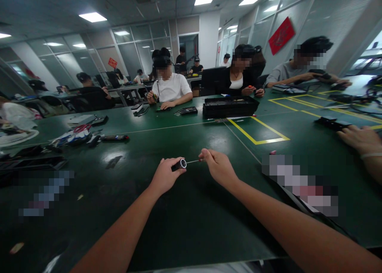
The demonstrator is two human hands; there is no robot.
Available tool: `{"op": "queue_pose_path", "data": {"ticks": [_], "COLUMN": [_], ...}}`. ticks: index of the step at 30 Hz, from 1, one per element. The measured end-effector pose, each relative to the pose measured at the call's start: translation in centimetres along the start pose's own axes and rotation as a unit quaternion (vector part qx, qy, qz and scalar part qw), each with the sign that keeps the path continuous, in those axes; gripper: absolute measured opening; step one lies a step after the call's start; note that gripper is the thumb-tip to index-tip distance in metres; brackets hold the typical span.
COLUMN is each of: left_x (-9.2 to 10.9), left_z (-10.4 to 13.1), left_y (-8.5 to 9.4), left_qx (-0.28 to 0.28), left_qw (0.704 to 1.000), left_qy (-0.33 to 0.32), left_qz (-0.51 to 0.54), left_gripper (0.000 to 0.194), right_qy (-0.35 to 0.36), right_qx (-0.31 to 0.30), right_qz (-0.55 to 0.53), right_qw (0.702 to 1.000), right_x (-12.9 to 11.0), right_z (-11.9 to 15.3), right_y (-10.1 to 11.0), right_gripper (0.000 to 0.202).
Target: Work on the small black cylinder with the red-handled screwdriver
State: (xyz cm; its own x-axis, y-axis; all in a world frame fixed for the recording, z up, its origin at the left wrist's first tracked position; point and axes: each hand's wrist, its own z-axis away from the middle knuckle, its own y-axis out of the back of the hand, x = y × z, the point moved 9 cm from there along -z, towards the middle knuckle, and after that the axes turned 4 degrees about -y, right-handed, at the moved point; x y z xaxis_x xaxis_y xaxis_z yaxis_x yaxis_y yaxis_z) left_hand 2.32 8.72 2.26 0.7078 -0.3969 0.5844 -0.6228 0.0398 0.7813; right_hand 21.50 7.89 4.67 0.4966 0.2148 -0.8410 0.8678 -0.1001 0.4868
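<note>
9 o'clock, edge: black tray [38,162], cut off by the frame; contents too dark to read.
8 to 9 o'clock: pixelated strip [47,193], impossible to identify.
10 o'clock: pile of gloves [74,137], just beside a dark pen-shaped tool [115,138] with a red tip.
Left hand: the left hand [165,172] grasps a black cylinder [180,164], at the centre above the table; its ringed end faces the viewer, the rest mostly hidden by the fingers.
Middle: thin rod [192,161] spans from the ringed end to the right fingertips.
Working room: green tabletop [182,225] stretches from below both hands to the near edge, at 6 o'clock.
Right hand: the right hand [220,168] pinches the rod near its reddish end, partly covered.
1 o'clock: black box [229,110], open-topped; contents unclear. Yellow tape outline [271,141] lies nearer.
3 to 4 o'clock: pixelated object [298,181], unreadable.
3 o'clock, edge: co-worker's hand [359,141] by a black bar [332,123], arm cut off.
</note>
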Motion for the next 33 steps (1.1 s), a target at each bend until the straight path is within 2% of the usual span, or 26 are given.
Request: {"op": "queue_pose_path", "data": {"ticks": [5,10,13,16,20,23,26,29,33], "left_x": [0.0,-0.2,-0.2,-0.1,0.0,0.3,-0.3,-1.1,-0.9], "left_z": [0.0,-0.1,0.0,0.1,0.1,-0.1,-0.3,-0.2,-0.2], "left_y": [-0.2,0.1,0.0,-0.1,-0.3,0.0,0.1,-0.4,-0.5], "left_qx": [-0.007,0.002,0.001,-0.005,-0.018,-0.010,-0.001,-0.026,-0.031], "left_qw": [1.000,1.000,1.000,1.000,1.000,1.000,1.000,0.999,0.999], "left_qy": [-0.001,0.006,0.004,0.007,0.021,-0.002,0.011,0.031,0.025], "left_qz": [-0.004,-0.002,0.003,0.008,0.014,0.006,-0.011,-0.013,-0.015], "left_gripper": [0.036,0.035,0.036,0.035,0.033,0.036,0.039,0.039,0.038], "right_qy": [0.012,0.004,-0.011,-0.021,-0.042,-0.120,-0.196,-0.200,-0.160], "right_qx": [-0.001,-0.022,-0.009,0.001,0.002,-0.012,0.044,0.055,0.034], "right_qz": [-0.026,-0.072,-0.049,-0.099,-0.224,-0.326,-0.387,-0.387,-0.366], "right_qw": [1.000,0.997,0.999,0.995,0.974,0.938,0.900,0.899,0.916], "right_x": [-0.1,0.4,0.7,0.9,1.4,3.2,5.9,6.9,5.9], "right_z": [0.1,0.2,0.2,0.1,-0.2,-0.7,-1.0,-1.4,-1.4], "right_y": [-0.3,-0.6,-0.5,-0.5,-1.0,-1.9,-1.6,-1.6,-1.9], "right_gripper": [0.025,0.024,0.029,0.025,0.023,0.031,0.027,0.024,0.029]}}
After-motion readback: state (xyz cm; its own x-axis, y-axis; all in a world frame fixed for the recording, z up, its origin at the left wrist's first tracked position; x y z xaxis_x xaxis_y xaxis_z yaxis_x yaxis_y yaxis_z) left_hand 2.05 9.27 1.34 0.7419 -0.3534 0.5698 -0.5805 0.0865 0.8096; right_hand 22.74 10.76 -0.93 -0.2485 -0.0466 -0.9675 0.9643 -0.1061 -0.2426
